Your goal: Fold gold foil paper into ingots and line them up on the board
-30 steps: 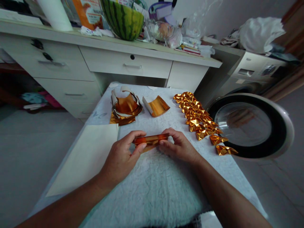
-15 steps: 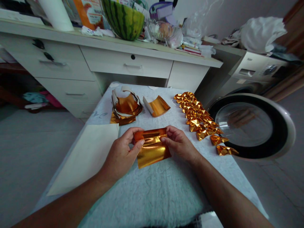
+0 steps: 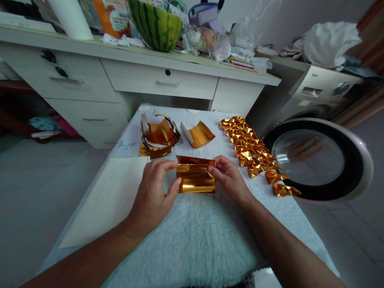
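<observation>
Right hand [image 3: 229,178] pinches the right edge of a gold foil sheet [image 3: 196,179] between thumb and fingers. Left hand [image 3: 151,194]: thumb and fingers parted at the sheet's left edge, contact unclear. Beyond left hand: coiled foil stack [image 3: 161,133]. Ahead, between hands: curled foil piece [image 3: 200,135]. Right and ahead of right hand: folded foil pieces [image 3: 249,147], crowding that side. Left of left hand: pale paper [image 3: 105,200], along the table's [image 3: 195,236] left edge. Tabletop cloth extends from both hands toward the body.
</observation>
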`<control>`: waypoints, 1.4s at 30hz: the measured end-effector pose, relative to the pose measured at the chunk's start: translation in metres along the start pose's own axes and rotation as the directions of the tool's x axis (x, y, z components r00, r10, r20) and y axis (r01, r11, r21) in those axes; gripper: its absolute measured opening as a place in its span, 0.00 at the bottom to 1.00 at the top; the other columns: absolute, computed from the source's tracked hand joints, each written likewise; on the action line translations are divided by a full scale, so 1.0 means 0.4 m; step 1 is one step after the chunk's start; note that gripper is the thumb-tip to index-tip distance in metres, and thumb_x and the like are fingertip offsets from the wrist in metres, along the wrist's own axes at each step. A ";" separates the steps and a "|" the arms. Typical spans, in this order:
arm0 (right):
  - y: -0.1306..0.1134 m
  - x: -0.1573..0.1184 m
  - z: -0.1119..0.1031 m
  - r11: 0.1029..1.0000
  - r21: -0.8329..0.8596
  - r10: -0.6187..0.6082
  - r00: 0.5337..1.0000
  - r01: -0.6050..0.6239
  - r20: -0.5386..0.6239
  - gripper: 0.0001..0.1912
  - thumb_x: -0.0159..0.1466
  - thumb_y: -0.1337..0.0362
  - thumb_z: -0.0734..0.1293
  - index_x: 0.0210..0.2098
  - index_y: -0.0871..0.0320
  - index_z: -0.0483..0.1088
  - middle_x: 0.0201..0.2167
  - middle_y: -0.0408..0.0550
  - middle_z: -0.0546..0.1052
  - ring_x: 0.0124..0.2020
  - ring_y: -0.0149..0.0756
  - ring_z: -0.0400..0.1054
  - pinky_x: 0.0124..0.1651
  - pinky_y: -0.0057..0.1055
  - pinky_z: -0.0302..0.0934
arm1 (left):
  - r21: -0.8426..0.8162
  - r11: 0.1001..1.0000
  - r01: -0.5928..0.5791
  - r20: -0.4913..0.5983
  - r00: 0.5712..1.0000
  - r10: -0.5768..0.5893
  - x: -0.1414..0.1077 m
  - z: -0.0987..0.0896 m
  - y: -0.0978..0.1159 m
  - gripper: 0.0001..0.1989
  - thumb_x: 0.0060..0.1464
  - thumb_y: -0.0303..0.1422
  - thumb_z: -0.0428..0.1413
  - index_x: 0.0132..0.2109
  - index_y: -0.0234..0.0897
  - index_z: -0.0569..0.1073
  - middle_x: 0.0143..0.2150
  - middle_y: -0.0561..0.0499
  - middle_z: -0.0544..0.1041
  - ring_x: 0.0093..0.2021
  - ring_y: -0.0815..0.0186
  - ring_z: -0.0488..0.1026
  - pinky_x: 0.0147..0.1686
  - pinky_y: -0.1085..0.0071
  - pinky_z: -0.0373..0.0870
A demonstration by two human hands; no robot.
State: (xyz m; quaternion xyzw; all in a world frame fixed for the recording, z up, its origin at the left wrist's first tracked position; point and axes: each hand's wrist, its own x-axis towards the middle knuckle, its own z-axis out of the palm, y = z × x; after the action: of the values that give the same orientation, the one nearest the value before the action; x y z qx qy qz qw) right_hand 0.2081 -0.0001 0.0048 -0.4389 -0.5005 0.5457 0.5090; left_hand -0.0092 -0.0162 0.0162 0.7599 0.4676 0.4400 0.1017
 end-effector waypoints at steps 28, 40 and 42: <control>0.009 -0.049 0.050 0.939 -0.259 -0.068 0.860 0.227 0.506 0.30 0.64 0.65 0.65 0.65 0.52 0.57 0.29 0.39 0.64 0.27 0.26 0.58 0.29 0.25 0.55 | -0.387 0.815 0.431 0.322 0.892 -0.318 0.008 0.001 -0.010 0.13 0.55 0.43 0.58 0.33 0.37 0.68 0.30 0.53 0.73 0.32 0.65 0.73 0.33 0.70 0.69; -0.008 -0.048 0.048 0.887 -0.367 -0.140 0.920 0.281 0.366 0.21 0.64 0.63 0.65 0.56 0.55 0.67 0.26 0.39 0.65 0.26 0.27 0.58 0.29 0.25 0.55 | -0.390 0.806 0.446 0.285 0.890 -0.355 -0.001 0.001 -0.011 0.06 0.57 0.36 0.53 0.35 0.39 0.72 0.26 0.55 0.71 0.29 0.65 0.70 0.30 0.70 0.70; -0.013 -0.041 0.042 0.837 -0.465 -0.228 0.957 0.288 0.182 0.12 0.64 0.62 0.64 0.48 0.56 0.70 0.26 0.40 0.65 0.27 0.29 0.59 0.31 0.27 0.57 | -0.387 0.801 0.456 0.285 0.886 -0.367 -0.002 -0.002 -0.011 0.06 0.58 0.36 0.52 0.37 0.40 0.72 0.26 0.55 0.71 0.29 0.65 0.70 0.30 0.70 0.70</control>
State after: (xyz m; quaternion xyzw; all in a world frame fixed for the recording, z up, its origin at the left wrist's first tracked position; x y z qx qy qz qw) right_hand 0.1937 -0.0182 0.0114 -0.4479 -0.7054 0.3537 0.4204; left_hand -0.0125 -0.0148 0.0137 0.6354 0.4967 0.4250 0.4109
